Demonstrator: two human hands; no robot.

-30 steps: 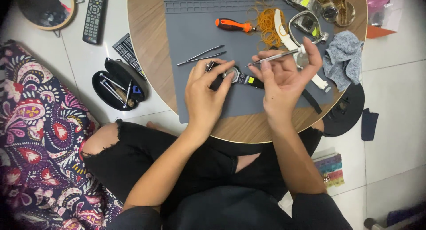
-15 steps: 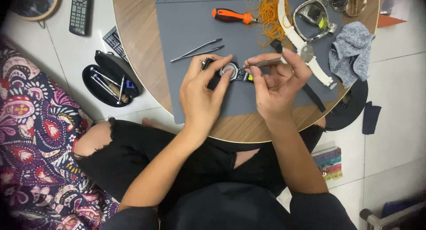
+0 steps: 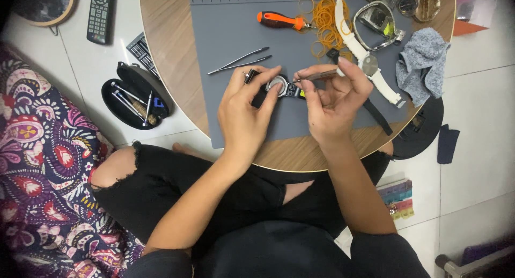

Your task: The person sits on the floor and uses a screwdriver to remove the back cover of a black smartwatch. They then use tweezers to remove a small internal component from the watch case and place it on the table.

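My left hand holds a round silver watch case against the grey work mat, fingers curled around its left side. My right hand pinches a thin metal tool whose tip points at the watch case. A pair of tweezers lies on the mat just beyond my left hand. An orange-handled screwdriver rests farther back.
Orange rubber bands, a white-strapped watch, a metal bracelet watch and a grey cloth lie at the right of the round wooden table. An open black tool case and a remote lie on the floor.
My right hand has closed from spread fingers into a pinch on the thin tool and brought its tip to the watch case. The left hand stays on the case.
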